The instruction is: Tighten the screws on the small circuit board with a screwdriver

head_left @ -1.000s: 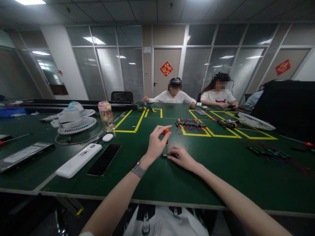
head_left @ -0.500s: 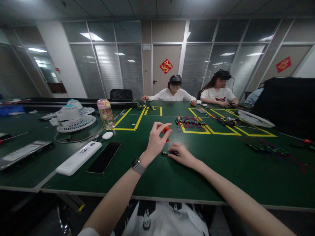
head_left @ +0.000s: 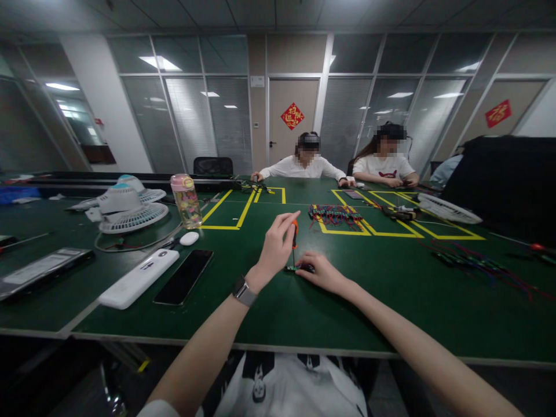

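Note:
My left hand (head_left: pixel 279 243) is closed around the orange and black handle of a screwdriver (head_left: pixel 295 236), which stands upright. Its thin shaft runs down to a small green circuit board (head_left: pixel 290 268) on the table. From the right, my right hand (head_left: pixel 320 272) pinches the board and presses it to the tabletop. The fingers hide part of the board, and a dark part shows under them. What the screwdriver's tip touches is too small to make out.
Beyond my hands lies a row of boards with red and blue wires (head_left: pixel 336 217). To the left are a black phone (head_left: pixel 185 278), a white power bank (head_left: pixel 139 279), a bottle (head_left: pixel 186 201) and white fans (head_left: pixel 130 211). Two people sit across the green table (head_left: pixel 260 324).
My left fingers have shifted around the screwdriver handle, the fingertips now closer together. My right hand stays on the board. Across the table, a person's hands have moved slightly.

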A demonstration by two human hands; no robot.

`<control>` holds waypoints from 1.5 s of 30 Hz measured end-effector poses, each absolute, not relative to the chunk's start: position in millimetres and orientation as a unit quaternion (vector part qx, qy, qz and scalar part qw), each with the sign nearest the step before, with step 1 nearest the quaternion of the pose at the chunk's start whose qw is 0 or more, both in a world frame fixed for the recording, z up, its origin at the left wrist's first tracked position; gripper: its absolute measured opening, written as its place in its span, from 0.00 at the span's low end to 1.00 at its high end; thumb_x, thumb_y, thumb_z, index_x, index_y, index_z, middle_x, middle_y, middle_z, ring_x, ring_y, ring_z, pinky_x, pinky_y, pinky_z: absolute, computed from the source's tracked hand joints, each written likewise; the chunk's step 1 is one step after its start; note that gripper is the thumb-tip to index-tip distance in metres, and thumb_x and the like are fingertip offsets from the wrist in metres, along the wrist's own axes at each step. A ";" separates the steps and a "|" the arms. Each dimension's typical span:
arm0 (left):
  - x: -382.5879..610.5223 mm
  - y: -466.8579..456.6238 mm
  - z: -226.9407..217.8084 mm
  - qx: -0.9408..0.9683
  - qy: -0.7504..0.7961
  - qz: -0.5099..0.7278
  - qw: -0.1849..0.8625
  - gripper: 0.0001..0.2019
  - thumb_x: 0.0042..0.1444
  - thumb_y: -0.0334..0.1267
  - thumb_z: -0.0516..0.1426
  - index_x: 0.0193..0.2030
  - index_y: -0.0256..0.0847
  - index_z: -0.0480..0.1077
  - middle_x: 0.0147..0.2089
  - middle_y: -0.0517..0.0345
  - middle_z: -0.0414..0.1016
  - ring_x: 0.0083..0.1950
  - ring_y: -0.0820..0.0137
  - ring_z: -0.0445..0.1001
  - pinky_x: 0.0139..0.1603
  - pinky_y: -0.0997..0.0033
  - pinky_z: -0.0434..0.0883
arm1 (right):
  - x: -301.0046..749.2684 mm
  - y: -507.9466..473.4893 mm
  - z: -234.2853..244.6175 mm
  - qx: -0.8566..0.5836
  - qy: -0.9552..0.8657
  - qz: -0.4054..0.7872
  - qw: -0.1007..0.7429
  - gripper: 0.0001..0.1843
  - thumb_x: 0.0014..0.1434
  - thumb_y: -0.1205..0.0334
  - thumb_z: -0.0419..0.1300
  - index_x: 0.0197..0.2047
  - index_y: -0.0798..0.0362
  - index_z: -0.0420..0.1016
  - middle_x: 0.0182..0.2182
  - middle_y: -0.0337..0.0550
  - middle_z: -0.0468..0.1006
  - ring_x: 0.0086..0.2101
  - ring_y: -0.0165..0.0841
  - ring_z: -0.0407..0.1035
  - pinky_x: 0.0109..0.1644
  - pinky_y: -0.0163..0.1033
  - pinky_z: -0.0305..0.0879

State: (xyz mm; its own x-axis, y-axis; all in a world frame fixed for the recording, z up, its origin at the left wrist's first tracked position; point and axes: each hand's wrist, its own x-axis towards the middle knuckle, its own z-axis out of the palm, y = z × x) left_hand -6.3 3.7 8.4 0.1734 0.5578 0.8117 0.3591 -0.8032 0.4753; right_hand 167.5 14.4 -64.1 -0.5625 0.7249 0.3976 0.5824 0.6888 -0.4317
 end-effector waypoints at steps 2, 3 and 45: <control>-6.1 4.1 8.9 0.759 0.282 0.573 0.128 0.16 0.65 0.34 0.47 0.56 0.42 0.67 0.48 0.52 0.71 0.49 0.69 0.71 0.51 0.68 0.69 | 168.0 14.4 -63.8 -0.378 -0.874 0.123 0.281 0.05 0.57 0.63 0.62 0.37 0.55 0.77 0.33 0.44 0.73 0.35 0.34 0.68 0.40 0.38 0.64; -6.1 3.9 9.2 0.754 0.285 0.577 0.134 0.14 0.64 0.35 0.49 0.54 0.42 0.68 0.45 0.53 0.72 0.46 0.70 0.72 0.48 0.70 0.70 | 168.1 14.3 -63.6 -0.380 -0.873 0.121 0.279 0.05 0.57 0.64 0.62 0.37 0.55 0.77 0.32 0.43 0.73 0.35 0.34 0.68 0.40 0.38 0.63; -5.0 6.6 5.5 0.726 0.311 0.591 0.164 0.15 0.64 0.35 0.50 0.55 0.43 0.69 0.46 0.54 0.71 0.47 0.70 0.71 0.49 0.71 0.68 | 168.1 14.1 -63.2 -0.375 -0.878 0.120 0.272 0.05 0.58 0.64 0.61 0.37 0.55 0.76 0.33 0.44 0.73 0.35 0.34 0.67 0.39 0.37 0.63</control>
